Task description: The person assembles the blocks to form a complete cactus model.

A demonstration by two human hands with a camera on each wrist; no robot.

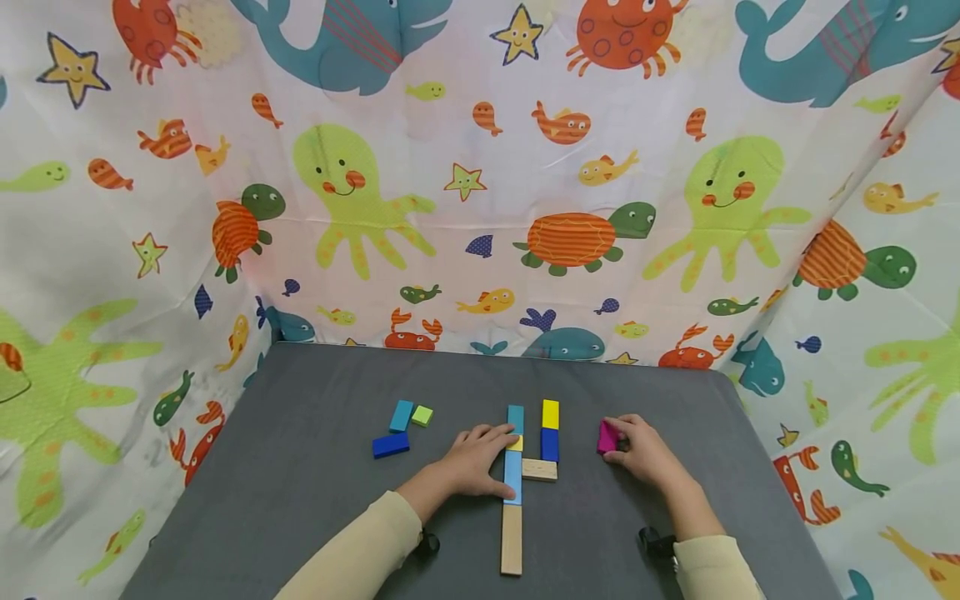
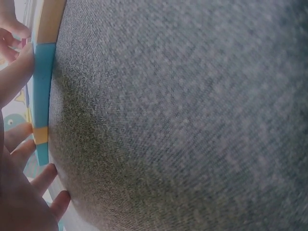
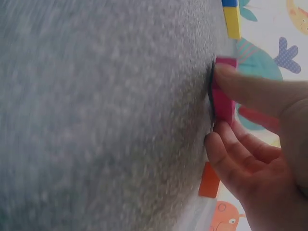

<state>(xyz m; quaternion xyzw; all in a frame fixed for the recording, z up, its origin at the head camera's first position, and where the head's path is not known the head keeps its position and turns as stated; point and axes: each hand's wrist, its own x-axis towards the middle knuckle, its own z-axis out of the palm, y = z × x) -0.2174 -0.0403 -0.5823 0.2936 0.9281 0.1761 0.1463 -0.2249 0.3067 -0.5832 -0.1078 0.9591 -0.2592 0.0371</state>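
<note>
My left hand lies spread along a straight column of blocks, its fingertips at a small yellow block and its thumb on a light blue block. A teal block tops this column and a long plain wooden block forms its near end. A short wooden block juts out to the right, below a blue block and a yellow block in line. Further right, my right hand pinches a magenta block close to the table, thumb on one side and fingers opposite.
On the left side of the grey table lie a dark blue block, a teal block and a small green block. An orange block shows beyond my right fingers. Patterned fabric stands behind and beside the table.
</note>
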